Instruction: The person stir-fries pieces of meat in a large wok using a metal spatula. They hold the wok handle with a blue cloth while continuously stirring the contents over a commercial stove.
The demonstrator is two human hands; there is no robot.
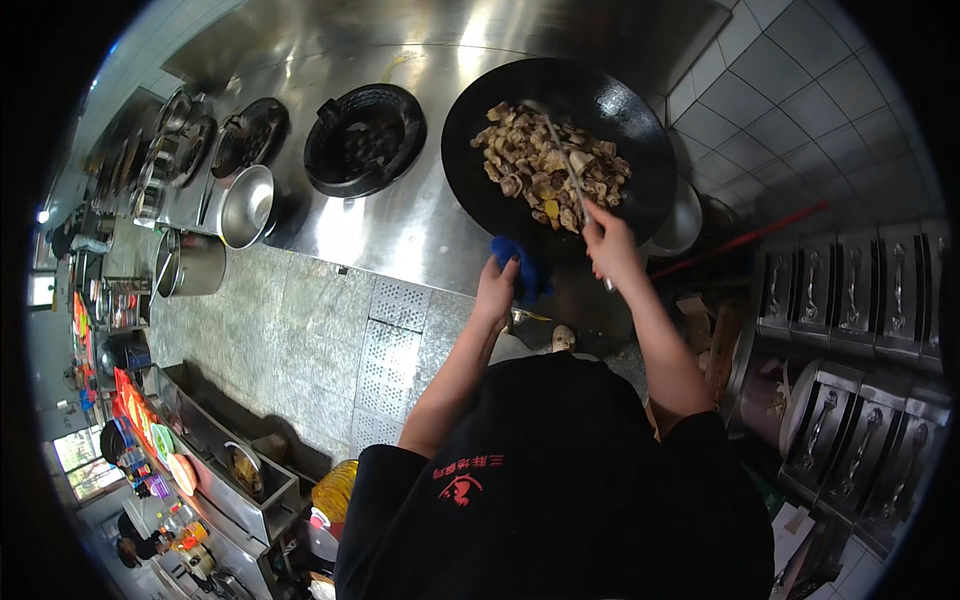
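Note:
A large black wok (pixel 637 135) stands on the stainless-steel range at the right, with a heap of chopped meat pieces (pixel 517 165) in it. A few yellow slices (pixel 551 208) lie among the meat. My right hand (pixel 611 244) grips the handle of a long metal ladle or spatula (pixel 566 161); its head sits at the far side of the meat, partly hidden. With my left hand (pixel 501 289) I hold a bunched blue cloth (pixel 529 270) against the near edge of the wok. The cloth hides the part of the wok under it.
Left of the wok is a black burner ring (pixel 365 142) in the steel range top (pixel 390 232). A metal bowl (pixel 247 206) sits near the range's front edge. Metal drawers or lidded bins with handles (pixel 855 289) line the right side. Behind on the left stands a steel counter (pixel 247 517).

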